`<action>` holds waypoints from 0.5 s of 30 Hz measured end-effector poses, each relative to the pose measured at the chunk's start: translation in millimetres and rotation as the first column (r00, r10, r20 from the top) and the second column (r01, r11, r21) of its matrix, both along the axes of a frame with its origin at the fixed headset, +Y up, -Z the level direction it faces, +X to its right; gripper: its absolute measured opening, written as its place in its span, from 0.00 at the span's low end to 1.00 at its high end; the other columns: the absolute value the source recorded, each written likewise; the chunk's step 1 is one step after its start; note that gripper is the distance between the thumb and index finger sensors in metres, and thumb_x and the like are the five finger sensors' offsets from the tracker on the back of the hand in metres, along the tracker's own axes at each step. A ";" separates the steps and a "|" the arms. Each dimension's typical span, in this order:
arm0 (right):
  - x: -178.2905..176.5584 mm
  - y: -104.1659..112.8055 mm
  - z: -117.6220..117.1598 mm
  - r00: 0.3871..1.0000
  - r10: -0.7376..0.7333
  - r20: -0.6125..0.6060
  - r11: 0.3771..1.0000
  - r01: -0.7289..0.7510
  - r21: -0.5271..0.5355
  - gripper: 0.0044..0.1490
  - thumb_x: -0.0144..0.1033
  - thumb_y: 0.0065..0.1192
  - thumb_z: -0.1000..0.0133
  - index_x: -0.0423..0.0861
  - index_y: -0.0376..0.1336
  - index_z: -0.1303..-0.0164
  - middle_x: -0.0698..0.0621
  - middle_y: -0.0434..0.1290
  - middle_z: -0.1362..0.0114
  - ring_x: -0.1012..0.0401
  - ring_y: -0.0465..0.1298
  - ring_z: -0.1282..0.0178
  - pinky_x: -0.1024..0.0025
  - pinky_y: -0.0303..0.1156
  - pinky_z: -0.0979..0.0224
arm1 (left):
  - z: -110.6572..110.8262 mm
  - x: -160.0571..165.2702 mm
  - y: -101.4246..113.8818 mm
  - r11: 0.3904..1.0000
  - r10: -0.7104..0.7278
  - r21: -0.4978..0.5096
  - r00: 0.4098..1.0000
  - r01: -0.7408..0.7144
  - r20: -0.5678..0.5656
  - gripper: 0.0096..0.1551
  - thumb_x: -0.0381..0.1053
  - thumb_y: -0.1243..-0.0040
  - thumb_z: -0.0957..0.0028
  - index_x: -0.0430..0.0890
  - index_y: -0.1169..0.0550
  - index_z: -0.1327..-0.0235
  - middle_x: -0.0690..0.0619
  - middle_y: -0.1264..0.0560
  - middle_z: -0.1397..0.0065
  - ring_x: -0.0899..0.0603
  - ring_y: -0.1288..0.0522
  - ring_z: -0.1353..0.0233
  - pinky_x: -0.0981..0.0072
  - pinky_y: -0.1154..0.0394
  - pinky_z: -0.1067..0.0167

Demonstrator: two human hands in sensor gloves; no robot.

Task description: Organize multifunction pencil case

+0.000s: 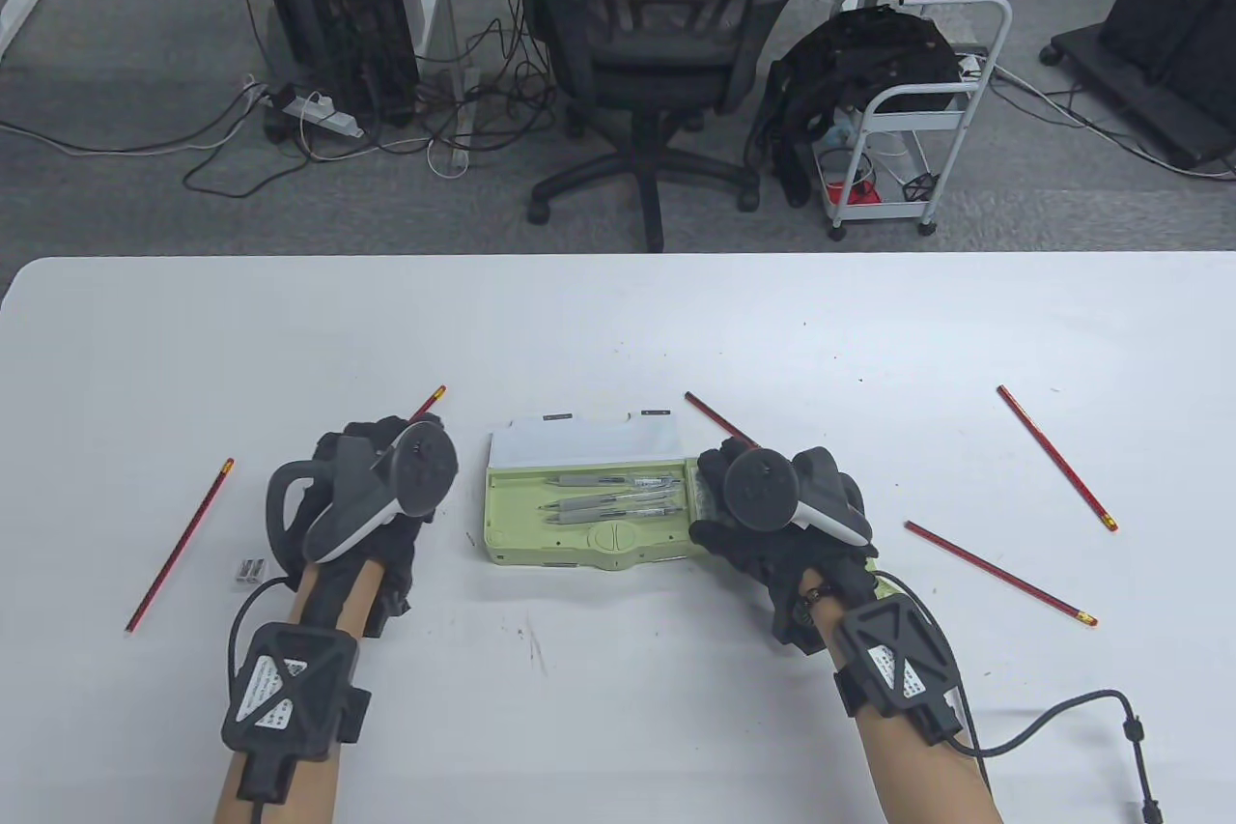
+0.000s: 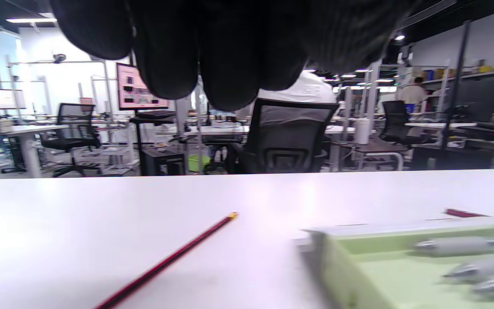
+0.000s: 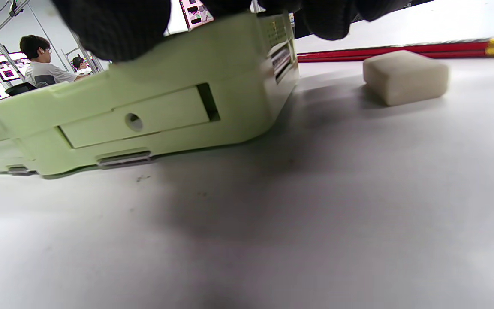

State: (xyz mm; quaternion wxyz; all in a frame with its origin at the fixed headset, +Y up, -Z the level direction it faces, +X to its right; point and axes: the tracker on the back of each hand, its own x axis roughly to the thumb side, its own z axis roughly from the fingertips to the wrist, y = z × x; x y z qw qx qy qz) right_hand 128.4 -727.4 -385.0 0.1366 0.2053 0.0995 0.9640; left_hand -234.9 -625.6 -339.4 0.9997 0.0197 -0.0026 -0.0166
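The light green pencil case (image 1: 589,546) lies open at the table's middle, its pale lid (image 1: 579,443) folded back. Three grey pens (image 1: 608,503) lie in its tray and show blurred in the left wrist view as pens (image 2: 465,246). My right hand (image 1: 719,500) grips the case's right end, its fingers (image 3: 114,25) over the case's top edge (image 3: 165,116). A beige eraser (image 3: 405,76) lies beside that end. My left hand (image 1: 359,462) hovers left of the case, its fingers (image 2: 212,64) loosely curled and holding nothing, over a red pencil (image 2: 174,259).
More red pencils lie on the white table (image 1: 618,331): one at far left (image 1: 179,549), one behind the case (image 1: 716,416), two at right (image 1: 1054,457) (image 1: 999,573). Two small sharpeners (image 1: 251,570) sit near my left wrist. An office chair (image 1: 657,42) stands beyond the far edge.
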 end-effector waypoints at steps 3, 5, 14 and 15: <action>0.0 0.0 -0.1 1.000 -0.001 0.000 1.000 0.001 -0.001 0.53 0.52 0.55 0.46 0.37 0.45 0.17 0.30 0.43 0.17 0.32 0.55 0.20 0.36 0.56 0.22 | 5.3 -22.1 -1.3 1.000 -0.012 -0.017 0.999 0.011 -0.051 0.31 0.57 0.43 0.43 0.49 0.25 0.28 0.45 0.21 0.25 0.32 0.25 0.25 0.28 0.33 0.31; 0.0 0.0 -0.1 1.000 -0.001 0.000 1.000 0.001 -0.001 0.53 0.52 0.55 0.46 0.37 0.45 0.17 0.30 0.43 0.17 0.32 0.55 0.19 0.36 0.56 0.22 | 8.5 -34.5 -4.9 1.000 -0.014 -0.027 0.996 0.012 -0.086 0.31 0.57 0.43 0.43 0.49 0.26 0.27 0.45 0.22 0.25 0.32 0.25 0.25 0.28 0.32 0.31; 0.0 0.0 -0.1 1.000 -0.001 0.000 1.000 0.001 -0.001 0.53 0.52 0.55 0.46 0.38 0.45 0.17 0.30 0.43 0.17 0.32 0.55 0.20 0.36 0.56 0.22 | 18.1 -76.9 -43.9 0.989 -0.047 -0.150 0.978 0.016 -0.205 0.33 0.57 0.42 0.43 0.49 0.27 0.25 0.44 0.23 0.24 0.31 0.25 0.25 0.28 0.33 0.31; 0.0 0.0 -0.1 1.000 -0.001 0.000 1.000 0.001 -0.001 0.53 0.52 0.55 0.46 0.38 0.45 0.17 0.30 0.43 0.17 0.32 0.55 0.20 0.36 0.56 0.22 | 18.9 -79.3 -47.6 0.986 -0.057 -0.167 0.976 0.022 -0.210 0.33 0.57 0.42 0.43 0.48 0.28 0.25 0.44 0.23 0.23 0.31 0.26 0.25 0.28 0.33 0.31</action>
